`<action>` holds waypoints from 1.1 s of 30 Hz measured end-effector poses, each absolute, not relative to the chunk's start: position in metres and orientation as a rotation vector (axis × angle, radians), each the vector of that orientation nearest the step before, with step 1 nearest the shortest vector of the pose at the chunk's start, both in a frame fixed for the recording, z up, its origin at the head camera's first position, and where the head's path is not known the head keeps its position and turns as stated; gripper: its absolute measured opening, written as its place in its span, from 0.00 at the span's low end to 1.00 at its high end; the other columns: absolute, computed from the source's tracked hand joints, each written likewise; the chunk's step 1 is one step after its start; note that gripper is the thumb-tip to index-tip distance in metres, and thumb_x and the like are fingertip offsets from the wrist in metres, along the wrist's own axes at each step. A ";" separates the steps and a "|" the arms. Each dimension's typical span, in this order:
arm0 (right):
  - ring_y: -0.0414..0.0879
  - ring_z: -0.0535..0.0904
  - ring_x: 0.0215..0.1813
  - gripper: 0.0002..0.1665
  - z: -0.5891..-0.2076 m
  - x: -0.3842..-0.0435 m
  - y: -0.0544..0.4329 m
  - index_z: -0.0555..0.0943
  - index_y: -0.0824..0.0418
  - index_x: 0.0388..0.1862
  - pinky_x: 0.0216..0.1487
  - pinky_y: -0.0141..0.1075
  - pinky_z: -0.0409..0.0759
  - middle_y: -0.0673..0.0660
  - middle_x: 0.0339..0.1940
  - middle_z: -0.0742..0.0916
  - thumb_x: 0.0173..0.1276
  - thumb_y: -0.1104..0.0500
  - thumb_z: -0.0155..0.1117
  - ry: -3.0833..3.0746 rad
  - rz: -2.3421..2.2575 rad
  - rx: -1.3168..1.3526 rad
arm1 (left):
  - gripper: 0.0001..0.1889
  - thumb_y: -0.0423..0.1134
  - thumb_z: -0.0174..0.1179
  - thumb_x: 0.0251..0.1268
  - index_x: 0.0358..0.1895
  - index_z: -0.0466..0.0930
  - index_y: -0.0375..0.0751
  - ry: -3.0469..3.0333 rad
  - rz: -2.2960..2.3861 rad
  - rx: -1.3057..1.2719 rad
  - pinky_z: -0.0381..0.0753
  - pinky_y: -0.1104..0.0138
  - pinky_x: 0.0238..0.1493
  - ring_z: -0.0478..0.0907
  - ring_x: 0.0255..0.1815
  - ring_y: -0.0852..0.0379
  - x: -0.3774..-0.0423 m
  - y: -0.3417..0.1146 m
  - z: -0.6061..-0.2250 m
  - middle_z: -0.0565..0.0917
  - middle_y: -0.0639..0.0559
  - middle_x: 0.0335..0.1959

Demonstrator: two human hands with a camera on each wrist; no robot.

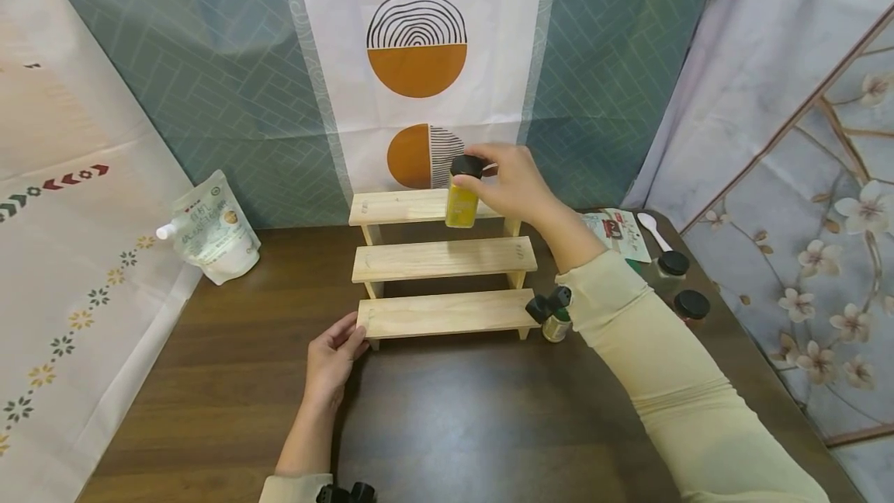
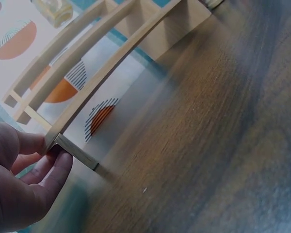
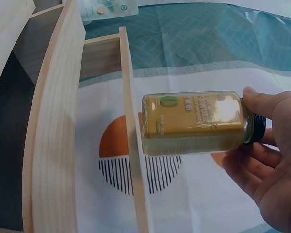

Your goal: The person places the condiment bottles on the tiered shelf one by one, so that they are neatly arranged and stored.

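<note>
We judge this a placing step: right hand [image 1: 513, 181] pinching yellow jar [image 1: 462, 208] near top tier [image 1: 398, 206] of wooden rack [image 1: 443, 258], left hand [image 1: 334, 359] pinching rack's lowest tier [image 1: 447, 313], next calling for level lowering.

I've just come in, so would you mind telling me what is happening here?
A person's right grip holds a yellow, black-capped glass jar by its cap, at the top step of a three-tier wooden rack; whether it touches is unclear. The left grip holds the bottom step's left end. More jars stand on the table to the right.
</note>
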State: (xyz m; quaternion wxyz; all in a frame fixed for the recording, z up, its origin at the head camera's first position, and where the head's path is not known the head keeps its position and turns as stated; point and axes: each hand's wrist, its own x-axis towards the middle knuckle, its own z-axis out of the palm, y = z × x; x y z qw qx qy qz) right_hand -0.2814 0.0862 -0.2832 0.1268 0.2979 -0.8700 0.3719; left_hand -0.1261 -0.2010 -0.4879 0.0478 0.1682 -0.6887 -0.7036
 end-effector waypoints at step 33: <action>0.50 0.77 0.45 0.28 -0.284 -0.313 -0.001 0.81 0.64 0.62 0.47 0.38 0.76 0.58 0.53 0.86 0.70 0.49 0.71 -2.569 0.982 0.898 | 0.19 0.27 0.59 0.73 0.65 0.75 0.26 -2.077 -2.171 0.522 0.87 0.71 0.46 0.82 0.39 0.64 -0.127 -0.201 -0.489 0.83 0.40 0.47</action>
